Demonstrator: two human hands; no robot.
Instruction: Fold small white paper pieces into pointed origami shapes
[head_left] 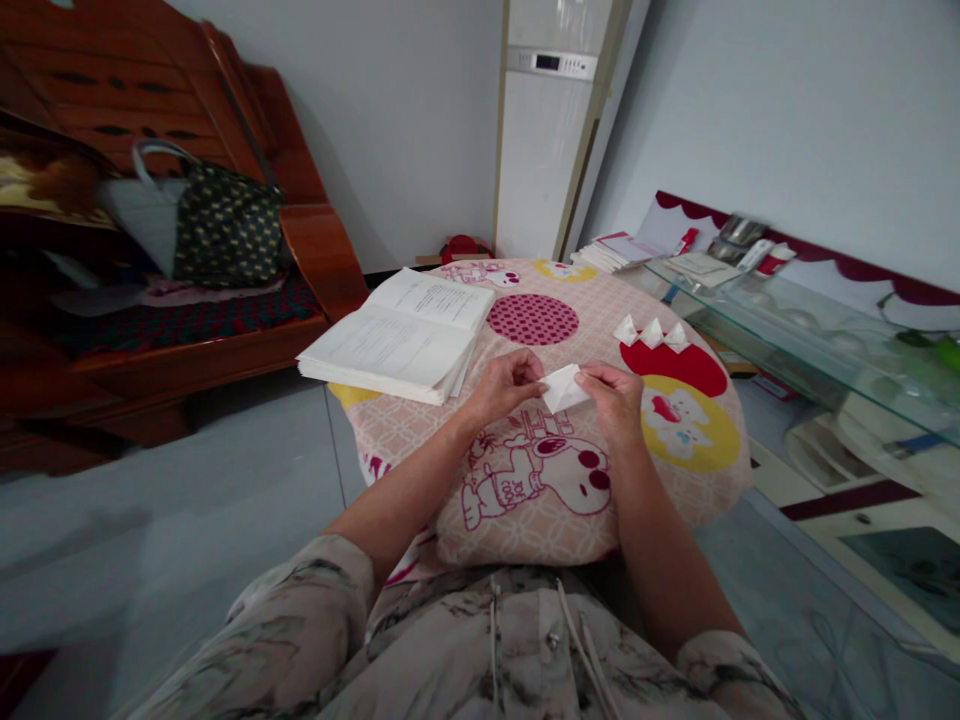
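Above the round table, a small folded piece of white paper (564, 390) is held between my two hands. My left hand (511, 382) pinches its left edge with thumb and finger. On the other side, my right hand (615, 392) grips the upper right corner. Three small folded paper pieces (652, 333) stand in a row on the red patch of the tablecloth, beyond my right hand. To the left lies an open book (409, 335) with printed pages, apart from both hands.
A patterned cloth (525, 540) covers the round table. Papers (613, 250) are stacked at its far right edge. A glass shelf (787, 325) with cups and small items stands at right. On the left, a wooden bench (330, 260) carries a dark patterned bag (225, 225).
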